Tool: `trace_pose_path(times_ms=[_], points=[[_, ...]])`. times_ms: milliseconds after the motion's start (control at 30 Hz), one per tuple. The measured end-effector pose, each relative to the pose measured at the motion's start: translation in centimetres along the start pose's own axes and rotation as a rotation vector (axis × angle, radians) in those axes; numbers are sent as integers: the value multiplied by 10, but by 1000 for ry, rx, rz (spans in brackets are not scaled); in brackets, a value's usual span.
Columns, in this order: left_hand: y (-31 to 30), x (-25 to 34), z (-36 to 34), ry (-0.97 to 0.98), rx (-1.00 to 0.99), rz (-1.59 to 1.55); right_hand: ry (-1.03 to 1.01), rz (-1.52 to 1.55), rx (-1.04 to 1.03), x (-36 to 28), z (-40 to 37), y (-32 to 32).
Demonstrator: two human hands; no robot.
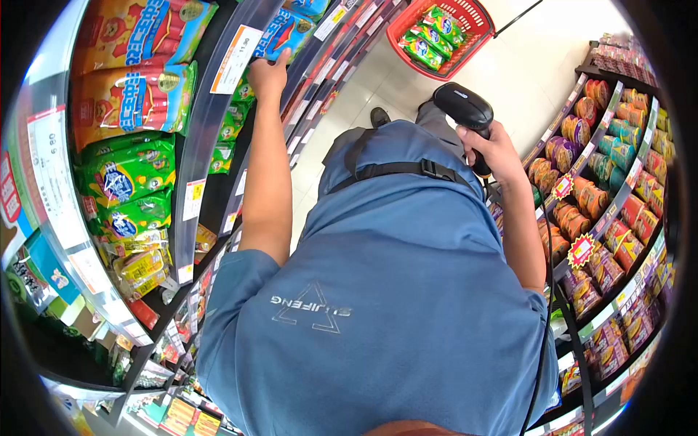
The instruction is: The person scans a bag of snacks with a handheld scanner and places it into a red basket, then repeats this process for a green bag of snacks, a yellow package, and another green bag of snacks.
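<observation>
My right hand (496, 149) is wrapped around the handle of a black barcode scanner (465, 107), held in front of my waist. A cable hangs down beside my right arm. My left hand (269, 76) reaches to the shelf on the left, at the lower edge of a blue and red snack packet (286, 35). Its visible fingers are spread apart, and some fingertips are hidden. Green packets (231, 122) lie just below that hand, behind the clear shelf edge. A price tag (236, 59) reading 11.90 is fixed beside it.
A red shopping basket (404, 58) with several green packets (430, 38) stands on the floor ahead. More red-and-blue packets (138, 98) and green packets (123, 178) fill the left shelf. Shelves of round packaged goods (571, 152) line the right side.
</observation>
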State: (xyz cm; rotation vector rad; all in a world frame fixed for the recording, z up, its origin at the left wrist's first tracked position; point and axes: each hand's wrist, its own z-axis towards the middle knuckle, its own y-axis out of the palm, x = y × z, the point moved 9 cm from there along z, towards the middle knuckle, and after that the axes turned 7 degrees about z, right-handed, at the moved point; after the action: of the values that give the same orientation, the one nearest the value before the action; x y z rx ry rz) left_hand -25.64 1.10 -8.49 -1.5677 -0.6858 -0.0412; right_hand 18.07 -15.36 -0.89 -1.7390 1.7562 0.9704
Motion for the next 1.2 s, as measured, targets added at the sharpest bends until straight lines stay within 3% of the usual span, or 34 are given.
trace_pose_path(times_ms=[333, 500, 567, 700, 900, 1000, 1100, 1200], points=[[-14, 19, -12, 82, 143, 101, 126, 30, 61, 15, 12, -14], [-19, 15, -23, 87, 50, 178, 105, 62, 112, 35, 33, -47], [-28, 18, -39, 135, 188, 117, 138, 112, 191, 57, 37, -72], [-26, 41, -72, 111, 216, -81, 200, 200, 308, 100, 33, -118], [74, 122, -101, 296, -271, -64, 371, 296, 420, 164, 32, -175], [137, 147, -100, 263, -425, -60, 415, 240, 402, 173, 53, -205], [212, 136, -91, 222, -614, -51, 465, 84, 401, 180, 75, -239], [270, 119, -99, -212, -901, -92, 538, 6, 388, 178, 88, -270]])
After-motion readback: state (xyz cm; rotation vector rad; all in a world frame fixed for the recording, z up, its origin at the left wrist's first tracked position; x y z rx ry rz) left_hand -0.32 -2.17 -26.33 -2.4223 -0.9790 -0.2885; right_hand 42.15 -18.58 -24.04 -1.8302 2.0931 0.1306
